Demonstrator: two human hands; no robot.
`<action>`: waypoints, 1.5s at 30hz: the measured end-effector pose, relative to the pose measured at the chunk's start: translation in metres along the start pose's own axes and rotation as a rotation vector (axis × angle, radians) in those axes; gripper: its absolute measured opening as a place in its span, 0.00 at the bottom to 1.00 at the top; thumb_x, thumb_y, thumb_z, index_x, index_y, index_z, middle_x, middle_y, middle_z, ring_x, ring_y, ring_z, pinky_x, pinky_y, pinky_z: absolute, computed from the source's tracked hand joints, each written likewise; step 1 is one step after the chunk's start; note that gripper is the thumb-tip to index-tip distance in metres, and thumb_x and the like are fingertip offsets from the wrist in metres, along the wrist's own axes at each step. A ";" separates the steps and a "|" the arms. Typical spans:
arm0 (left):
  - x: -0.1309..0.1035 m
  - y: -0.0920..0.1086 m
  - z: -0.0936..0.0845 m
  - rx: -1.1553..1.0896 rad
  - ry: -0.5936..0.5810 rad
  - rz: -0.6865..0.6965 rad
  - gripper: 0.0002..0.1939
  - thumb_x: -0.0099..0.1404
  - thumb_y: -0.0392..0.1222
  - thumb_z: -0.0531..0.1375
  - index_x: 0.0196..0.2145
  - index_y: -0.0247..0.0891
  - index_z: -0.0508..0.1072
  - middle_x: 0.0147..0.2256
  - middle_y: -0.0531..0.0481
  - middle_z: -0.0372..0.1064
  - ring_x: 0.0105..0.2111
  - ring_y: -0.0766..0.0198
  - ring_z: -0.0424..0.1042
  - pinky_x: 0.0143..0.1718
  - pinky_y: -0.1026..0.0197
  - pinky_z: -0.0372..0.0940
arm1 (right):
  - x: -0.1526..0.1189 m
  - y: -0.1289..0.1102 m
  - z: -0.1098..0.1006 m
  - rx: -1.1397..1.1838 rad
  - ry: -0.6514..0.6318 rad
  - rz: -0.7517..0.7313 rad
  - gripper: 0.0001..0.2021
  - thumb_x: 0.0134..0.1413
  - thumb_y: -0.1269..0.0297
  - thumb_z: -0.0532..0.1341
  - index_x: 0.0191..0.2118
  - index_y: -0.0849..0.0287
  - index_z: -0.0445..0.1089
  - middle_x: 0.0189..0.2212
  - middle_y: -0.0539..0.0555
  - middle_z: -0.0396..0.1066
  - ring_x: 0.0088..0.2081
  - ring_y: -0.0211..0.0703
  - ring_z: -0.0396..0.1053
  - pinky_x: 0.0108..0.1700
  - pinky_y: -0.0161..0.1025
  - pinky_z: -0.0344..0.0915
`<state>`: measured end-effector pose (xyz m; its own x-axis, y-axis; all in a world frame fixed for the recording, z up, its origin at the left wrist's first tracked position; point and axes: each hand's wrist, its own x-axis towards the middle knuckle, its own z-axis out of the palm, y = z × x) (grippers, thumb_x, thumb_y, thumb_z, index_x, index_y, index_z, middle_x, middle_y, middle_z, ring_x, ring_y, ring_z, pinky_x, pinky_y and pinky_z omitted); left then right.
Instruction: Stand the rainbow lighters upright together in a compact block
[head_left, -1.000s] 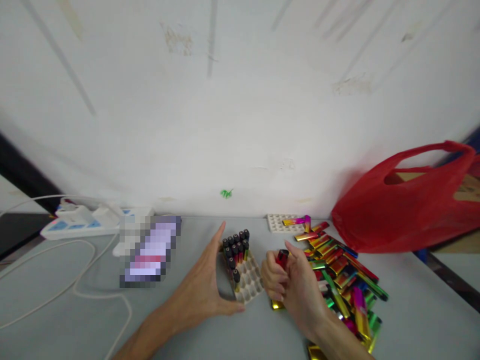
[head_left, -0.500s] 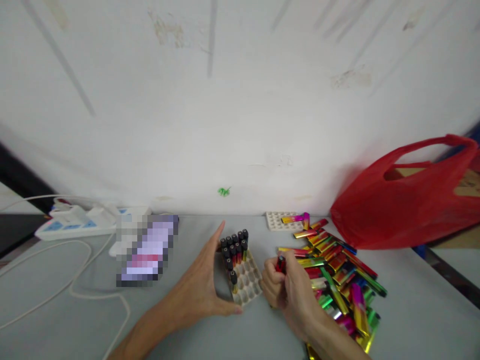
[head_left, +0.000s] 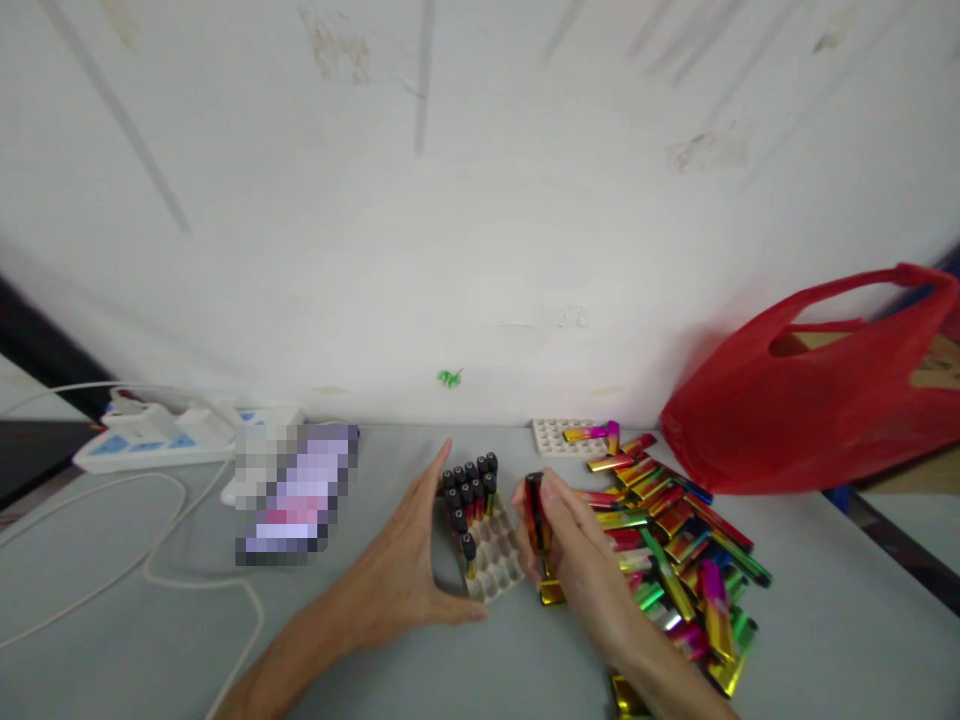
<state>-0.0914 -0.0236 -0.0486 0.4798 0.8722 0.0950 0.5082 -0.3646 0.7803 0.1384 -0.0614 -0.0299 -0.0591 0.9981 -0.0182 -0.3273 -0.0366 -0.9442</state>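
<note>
A pale tray with round holes (head_left: 499, 553) lies on the grey table; several black-topped tubes (head_left: 466, 490) stand upright in its back and left holes. My left hand (head_left: 405, 560) is spread around the tray's left side, thumb near its front edge and fingers at the back left, holding nothing. To the right of the tray, my right hand (head_left: 574, 555) is closed around a red-and-gold tube with a black top (head_left: 535, 515), held roughly upright. Beside that hand lies a pile of shiny coloured tubes (head_left: 675, 540) in red, gold, green and purple.
A second white holed tray (head_left: 553, 437) is by the wall, with tubes lying across it. A red plastic bag (head_left: 810, 410) stands at the right. On the left are a blurred phone (head_left: 306, 490), a power strip (head_left: 142, 450) and white cables (head_left: 180, 500).
My right hand has shifted slightly left and turned, so more of the red-and-gold tube shows. My left hand and the tray have hardly moved.
</note>
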 end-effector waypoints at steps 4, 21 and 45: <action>0.000 0.003 0.002 0.018 -0.002 -0.010 0.89 0.47 0.46 0.86 0.83 0.51 0.24 0.83 0.35 0.35 0.81 0.27 0.42 0.80 0.28 0.43 | -0.005 -0.005 0.001 -0.327 -0.002 -0.222 0.21 0.78 0.43 0.60 0.39 0.54 0.74 0.38 0.51 0.69 0.43 0.46 0.66 0.47 0.41 0.63; 0.002 -0.010 0.005 -0.111 -0.039 0.060 0.86 0.51 0.54 0.85 0.82 0.47 0.25 0.77 0.34 0.55 0.76 0.29 0.55 0.80 0.31 0.45 | -0.003 -0.008 -0.008 -0.591 -0.394 -0.277 0.12 0.52 0.70 0.82 0.41 0.54 0.87 0.33 0.47 0.78 0.38 0.42 0.75 0.41 0.37 0.65; 0.000 -0.011 0.011 -0.093 0.011 0.129 0.87 0.51 0.49 0.85 0.82 0.51 0.21 0.75 0.31 0.55 0.74 0.30 0.60 0.77 0.26 0.51 | -0.013 -0.011 -0.001 -0.735 -0.346 -0.457 0.04 0.70 0.60 0.72 0.47 0.51 0.82 0.32 0.47 0.74 0.38 0.44 0.73 0.43 0.40 0.65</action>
<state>-0.0885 -0.0231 -0.0636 0.5288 0.8237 0.2047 0.3743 -0.4428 0.8148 0.1440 -0.0740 -0.0201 -0.3880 0.8333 0.3937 0.2839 0.5145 -0.8091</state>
